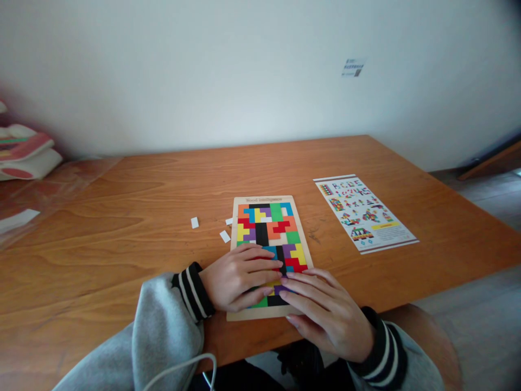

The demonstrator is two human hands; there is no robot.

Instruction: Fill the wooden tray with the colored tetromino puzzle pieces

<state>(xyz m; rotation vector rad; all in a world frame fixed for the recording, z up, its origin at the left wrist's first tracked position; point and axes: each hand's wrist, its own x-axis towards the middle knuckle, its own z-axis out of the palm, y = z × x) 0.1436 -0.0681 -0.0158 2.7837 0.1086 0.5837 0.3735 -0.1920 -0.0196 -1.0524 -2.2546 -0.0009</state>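
Observation:
A wooden puzzle board [301,233] lies flat near the table's front edge, its frame filled with coloured block pieces in black, red, blue, green, yellow, orange and purple. Across the lower left of the board rests my left hand [242,274], fingers stretched out over the pieces. My right hand [325,307] reaches over the lower right corner, its fingers extended with their tips on the pieces. Both hands hide part of the lower rows. Small white pieces, one a white rectangle [194,222] and another a white tile [224,236], lie left of the board.
A printed pattern sheet [366,214] lies to the right on the wooden table [154,195]. At the far left, a red and white object [28,155] stands on clear plastic [77,179]. A white cable [183,363] runs by my left sleeve. The wall is behind the table.

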